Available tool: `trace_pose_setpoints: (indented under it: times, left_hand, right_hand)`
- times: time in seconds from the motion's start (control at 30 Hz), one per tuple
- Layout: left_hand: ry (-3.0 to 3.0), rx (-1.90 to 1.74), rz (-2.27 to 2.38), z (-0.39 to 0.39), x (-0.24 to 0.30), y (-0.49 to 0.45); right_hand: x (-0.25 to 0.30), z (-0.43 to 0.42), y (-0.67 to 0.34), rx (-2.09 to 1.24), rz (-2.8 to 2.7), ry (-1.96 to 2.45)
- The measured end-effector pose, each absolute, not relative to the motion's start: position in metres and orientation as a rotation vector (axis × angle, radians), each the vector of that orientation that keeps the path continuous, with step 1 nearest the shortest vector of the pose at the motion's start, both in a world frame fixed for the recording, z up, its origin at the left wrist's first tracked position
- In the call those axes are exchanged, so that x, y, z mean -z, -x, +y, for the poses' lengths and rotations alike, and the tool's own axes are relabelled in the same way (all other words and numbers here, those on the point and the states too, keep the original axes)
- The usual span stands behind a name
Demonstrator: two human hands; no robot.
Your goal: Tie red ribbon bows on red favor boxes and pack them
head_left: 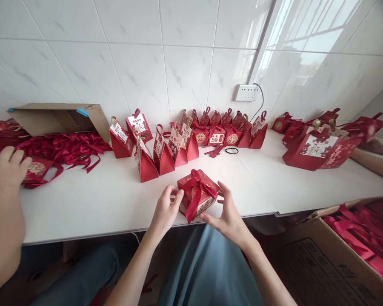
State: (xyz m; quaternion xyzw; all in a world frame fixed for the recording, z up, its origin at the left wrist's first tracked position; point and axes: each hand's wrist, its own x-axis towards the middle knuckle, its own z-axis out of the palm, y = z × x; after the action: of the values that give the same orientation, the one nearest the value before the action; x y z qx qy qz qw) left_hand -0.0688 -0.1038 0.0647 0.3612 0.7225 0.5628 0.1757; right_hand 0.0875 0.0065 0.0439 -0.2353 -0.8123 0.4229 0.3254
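Note:
A small red gift box (200, 196) tied with a red ribbon (194, 187) sits tilted at the near edge of the white table (98, 204). My left hand (166, 210) pinches the ribbon at the box's left side. My right hand (227, 212) holds the box's right and lower side, fingers curled round it. Behind the box stand several red triangular gift bags (161, 155) with printed tags.
A co-worker's hand (6, 170) rests at the left by a pile of red ribbons (64, 148) and a cardboard flap (57, 117). More red boxes (217, 134) line the wall. Another arm (373, 161) reaches in at the right. A carton of red items (364, 242) sits lower right.

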Motion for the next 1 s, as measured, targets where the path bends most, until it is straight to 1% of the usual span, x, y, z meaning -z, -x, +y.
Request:
trace_pose_setpoints:
  times: [0.27,0.37,0.5,0.57,0.67,0.7,0.77,0.87,1.0]
  left_hand:
    - [-1.045,-1.466,1.721,-0.128,-0.07,0.057]
    - [-1.007,-1.442,1.626,-0.136,-0.072,0.058]
    - [-1.022,-1.348,1.613,-0.147,-0.076,0.064]
    - [-1.071,-1.211,1.625,-0.154,-0.078,0.07]
    - [-1.119,-1.033,1.784,-0.161,-0.082,0.083]
    - [-1.11,-1.052,1.867,-0.161,-0.084,0.088]
    - [-1.073,-1.213,2.016,-0.157,-0.088,0.094]
    - [-1.1,-1.418,2.128,-0.142,-0.096,0.093]
    - [-1.61,-1.396,2.171,-0.12,-0.105,0.078]
  right_hand:
    - [-0.046,0.014,-0.085,-1.18,-2.227,0.483]
    - [-0.05,0.023,-0.086,-1.306,-2.252,0.385]
    - [-0.056,0.033,-0.088,-1.48,-2.271,0.252]
    - [-0.059,0.035,-0.088,-1.504,-2.29,0.218]
    - [-0.06,0.036,-0.088,-1.523,-2.317,0.18]
    - [-0.06,0.038,-0.089,-1.535,-2.328,0.168]
    - [-0.061,0.041,-0.093,-1.554,-2.355,0.153]
    - [-0.065,0.045,-0.106,-1.56,-2.336,0.274]
    - [-0.08,0.03,-0.12,-1.453,-2.136,0.724]
